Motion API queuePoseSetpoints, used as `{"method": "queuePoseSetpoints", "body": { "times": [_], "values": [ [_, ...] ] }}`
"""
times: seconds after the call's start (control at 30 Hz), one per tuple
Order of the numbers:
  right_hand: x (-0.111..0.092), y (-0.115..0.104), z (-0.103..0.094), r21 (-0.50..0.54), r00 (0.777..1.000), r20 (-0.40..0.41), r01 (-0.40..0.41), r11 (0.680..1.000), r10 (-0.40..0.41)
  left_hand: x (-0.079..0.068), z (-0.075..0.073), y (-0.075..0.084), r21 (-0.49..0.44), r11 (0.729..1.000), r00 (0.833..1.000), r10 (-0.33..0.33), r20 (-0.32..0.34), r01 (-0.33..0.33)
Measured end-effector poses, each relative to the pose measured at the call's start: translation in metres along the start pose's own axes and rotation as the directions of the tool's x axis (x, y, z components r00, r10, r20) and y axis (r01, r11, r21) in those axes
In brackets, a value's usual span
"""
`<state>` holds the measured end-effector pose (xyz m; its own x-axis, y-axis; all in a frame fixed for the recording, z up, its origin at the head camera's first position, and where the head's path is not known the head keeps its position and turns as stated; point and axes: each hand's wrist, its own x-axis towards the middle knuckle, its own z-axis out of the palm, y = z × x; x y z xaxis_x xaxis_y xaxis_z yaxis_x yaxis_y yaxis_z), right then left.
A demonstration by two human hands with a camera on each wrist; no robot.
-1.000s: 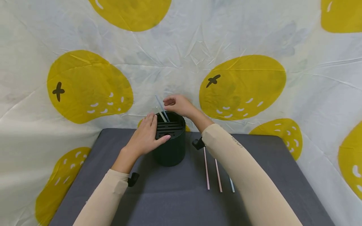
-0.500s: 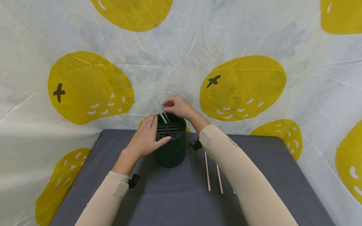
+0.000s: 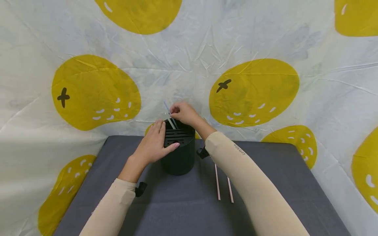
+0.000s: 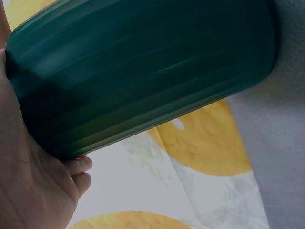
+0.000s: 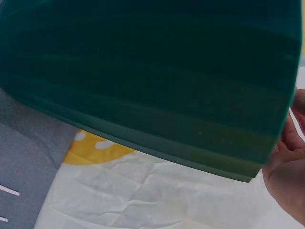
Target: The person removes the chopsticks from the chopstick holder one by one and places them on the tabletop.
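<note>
A dark green utensil holder [image 3: 178, 160], round with a slotted black top [image 3: 178, 133], stands upright on the table. My left hand [image 3: 150, 144] grips its left rim, the thumb lying across the front of the top; two bent fingertips show against the wall in the left wrist view. Inside the open rear part lean a blue straw [image 3: 166, 105] and a pale green straw [image 3: 172, 124]. Over the back rim my right hand [image 3: 186, 113] pinches the blue straw, the fingertips partly hiding it. The holder hides most of this grasp in the right wrist view.
Two pink straws [image 3: 217, 183] lie on the grey table [image 3: 177, 206], partly beneath my right forearm. A white cloth with yellow fruit prints [image 3: 254, 91] hangs close behind the table's back edge.
My right hand has moved slightly down and left, closing its fingers on the blue straw. My right forearm now covers the blue straw on the table. The left hand stays on the holder.
</note>
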<state>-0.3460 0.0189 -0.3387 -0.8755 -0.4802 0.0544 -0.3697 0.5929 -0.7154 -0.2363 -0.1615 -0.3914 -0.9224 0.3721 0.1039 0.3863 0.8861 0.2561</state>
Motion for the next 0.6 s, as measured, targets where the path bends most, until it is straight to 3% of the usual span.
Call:
{"method": "queuePoseSetpoints", "body": {
  "times": [0.33,0.6],
  "values": [
    [-0.01,-0.007,-0.015,0.197,0.999,-0.042,0.001,0.98,0.007,0.002,0.0,0.0,-0.003,1.0,1.0,-0.02,0.014,0.02],
    [-0.023,-0.018,-0.047,0.254,0.977,-0.208,0.088,0.963,-0.034,0.003,-0.002,-0.002,-0.01,1.0,0.999,-0.027,0.017,0.028]
  ]
}}
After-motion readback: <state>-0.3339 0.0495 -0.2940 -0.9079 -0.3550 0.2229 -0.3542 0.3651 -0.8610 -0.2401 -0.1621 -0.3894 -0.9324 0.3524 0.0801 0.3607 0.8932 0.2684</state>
